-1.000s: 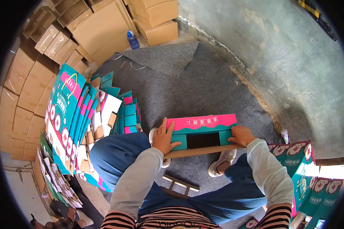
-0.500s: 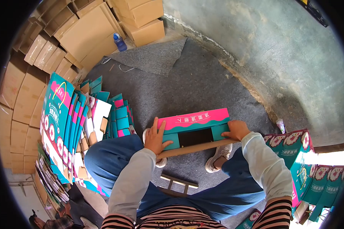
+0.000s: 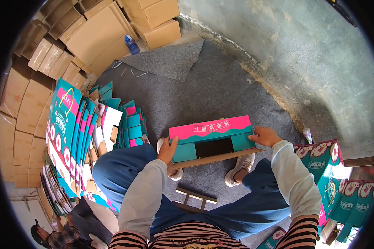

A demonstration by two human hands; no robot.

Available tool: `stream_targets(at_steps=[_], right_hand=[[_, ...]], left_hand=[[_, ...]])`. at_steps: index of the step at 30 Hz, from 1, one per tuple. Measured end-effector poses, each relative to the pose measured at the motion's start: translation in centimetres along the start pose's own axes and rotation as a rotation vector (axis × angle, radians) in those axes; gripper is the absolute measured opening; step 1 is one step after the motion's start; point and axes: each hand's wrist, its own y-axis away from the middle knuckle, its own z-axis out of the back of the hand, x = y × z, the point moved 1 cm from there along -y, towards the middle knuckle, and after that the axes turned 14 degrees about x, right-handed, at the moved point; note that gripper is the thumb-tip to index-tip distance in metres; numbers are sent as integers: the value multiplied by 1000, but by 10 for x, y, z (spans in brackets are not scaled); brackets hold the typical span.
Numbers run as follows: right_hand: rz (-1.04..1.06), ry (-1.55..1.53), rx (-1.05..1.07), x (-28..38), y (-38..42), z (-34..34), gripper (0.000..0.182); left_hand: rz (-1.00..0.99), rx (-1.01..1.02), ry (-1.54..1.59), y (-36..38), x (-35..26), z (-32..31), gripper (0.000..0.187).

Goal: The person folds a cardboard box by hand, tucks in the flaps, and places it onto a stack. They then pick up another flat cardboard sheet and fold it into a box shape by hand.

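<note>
A teal and pink cardboard gift box (image 3: 212, 128) is between my hands, over the floor in front of my knees. Its pink lettered panel is on the far side, and teal end flaps are folded in, leaving a dark opening in the middle. One brown-edged flap sticks out toward me. My left hand (image 3: 167, 151) grips the left end, fingers against the side. At the right end, my right hand (image 3: 267, 136) has its thumb and bent fingertips against the edge of the box; the contact of its other fingers is hidden.
Flattened teal boxes (image 3: 64, 120) are stacked to my left. Finished-looking boxes (image 3: 320, 155) stand on the right by the concrete wall (image 3: 295, 50). Brown cartons (image 3: 25, 103) and a blue bottle (image 3: 132, 45) are further back. A small wooden stool (image 3: 195, 197) is below me; another person (image 3: 62, 236) sits lower left.
Both hands have shifted from the top flaps to the box's ends. My left hand has drawn back and narrowed its spread; my right hand has moved outward. The box has shifted slightly.
</note>
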Motion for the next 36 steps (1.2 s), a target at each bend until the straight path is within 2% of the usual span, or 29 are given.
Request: stream_targets(at_steps=[3,6,9,12,15,20,24,27,30,33,36], right_hand=[[44,-46,-5,-4,-13,-12,66],[74,-118,-16,-7,-18,-15,67],[77,-160,-19,-5,-19,-16,66],[59,-123,-22,-2,-22,-16,63],[64,-87,-27,0,-22,-15,61],[52,-61,-42,0,-25,-16,60],[43,-55,-46,2,-25,-17,60],[42,-61,-31,-1,-28,-18,61],[59,-128,-3,-6,-27,-18,63],[87,-200,-16,-13,-29,-18,69],[32,-330,-15,-20,-39,-18,73]], left_hand=[[57,9,-25,-4,2,0,77],[13,-62,-4,2,-4,-5,75],[21,-52,37,4,-9,-7,67],[-119,79,278,-8,16,-13,66],[-203,87,6,-6,22,-10,73],[-218,82,72,-20,47,-15,76],[-188,107,111,-5,20,-12,76],[-254,99,108,-2,16,-13,71],[-158,95,47,-5,16,-9,70],[-22,-14,218,-15,15,-4,80],[162,-64,711,17,-42,-2,91]])
